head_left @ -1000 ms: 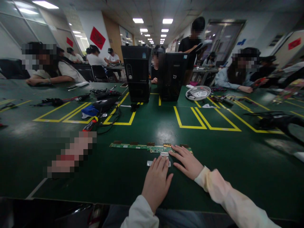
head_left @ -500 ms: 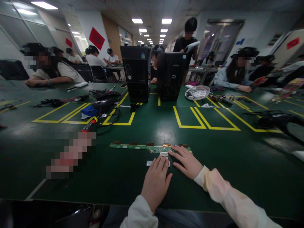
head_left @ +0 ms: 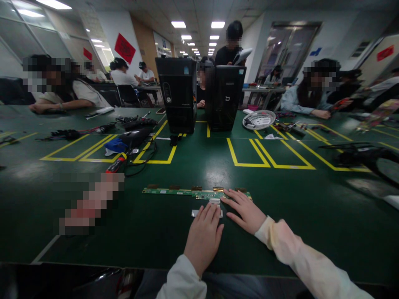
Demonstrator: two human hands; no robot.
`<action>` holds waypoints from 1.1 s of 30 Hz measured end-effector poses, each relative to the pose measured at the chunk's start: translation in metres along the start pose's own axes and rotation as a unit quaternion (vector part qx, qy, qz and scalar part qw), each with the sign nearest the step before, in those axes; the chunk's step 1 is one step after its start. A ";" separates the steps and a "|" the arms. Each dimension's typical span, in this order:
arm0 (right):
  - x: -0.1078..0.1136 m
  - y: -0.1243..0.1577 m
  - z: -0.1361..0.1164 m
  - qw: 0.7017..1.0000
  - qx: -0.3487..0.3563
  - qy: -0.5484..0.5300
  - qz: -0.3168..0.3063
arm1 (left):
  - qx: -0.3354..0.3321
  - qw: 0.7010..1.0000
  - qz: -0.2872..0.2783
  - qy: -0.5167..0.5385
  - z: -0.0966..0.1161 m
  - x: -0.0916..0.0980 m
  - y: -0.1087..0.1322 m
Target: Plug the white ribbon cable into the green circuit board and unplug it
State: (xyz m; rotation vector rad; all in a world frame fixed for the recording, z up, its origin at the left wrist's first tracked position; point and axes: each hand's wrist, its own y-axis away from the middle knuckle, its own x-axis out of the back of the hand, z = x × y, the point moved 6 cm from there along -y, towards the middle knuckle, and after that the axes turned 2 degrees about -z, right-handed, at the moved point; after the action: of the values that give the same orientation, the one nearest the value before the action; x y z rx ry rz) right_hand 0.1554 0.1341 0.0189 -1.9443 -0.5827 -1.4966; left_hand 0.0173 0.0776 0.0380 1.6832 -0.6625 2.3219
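At the far left of the table (head_left: 311, 211), a red-and-black handle (head_left: 115, 165) lies near a blue item (head_left: 114, 146) and a black corded device (head_left: 136, 135); the part below the handle is obscured. Next to the right, a black computer tower (head_left: 177, 97) stands upright well beyond the work.

The circuit board (head_left: 174, 192), long and narrow, lies flat in front of the person, dark tabs along its far edge. A pale strip (head_left: 195, 213) lies on its near side, partly covered by the left hand (head_left: 203, 234). That hand is palm down, grip wide, fingers extended and thumb apart; its fingertips meet a small white piece (head_left: 215, 201) at the board's near edge. Contact underneath is hidden.

The right hand (head_left: 246, 211) has its fingers spread over the board's right end, grip wide, nothing enclosed.

Step in hand, as judged: steadying the board while attending to the white piece. The next move appears to call for light, level fingertip pressure from the left, with the right keeping the board from sliding.

Farther right, a white basket (head_left: 259, 120) stands well apart.
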 end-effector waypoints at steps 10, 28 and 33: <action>0.000 0.000 0.001 1.000 0.000 -0.011 -0.003 | 0.007 1.000 -0.008 -0.016 0.002 -0.005 0.004; -0.001 0.001 0.003 0.999 0.010 -0.032 -0.018 | -0.101 0.993 -0.060 -0.010 -0.018 0.006 -0.006; -0.002 0.003 0.003 1.000 0.009 -0.023 -0.005 | -0.118 0.990 -0.073 -0.001 -0.020 0.006 -0.006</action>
State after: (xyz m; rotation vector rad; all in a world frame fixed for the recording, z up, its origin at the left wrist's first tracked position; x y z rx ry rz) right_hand 0.1588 0.1347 0.0154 -1.9705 -0.6247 -1.4509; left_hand 0.0009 0.0920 0.0402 1.5732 -0.7539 2.0524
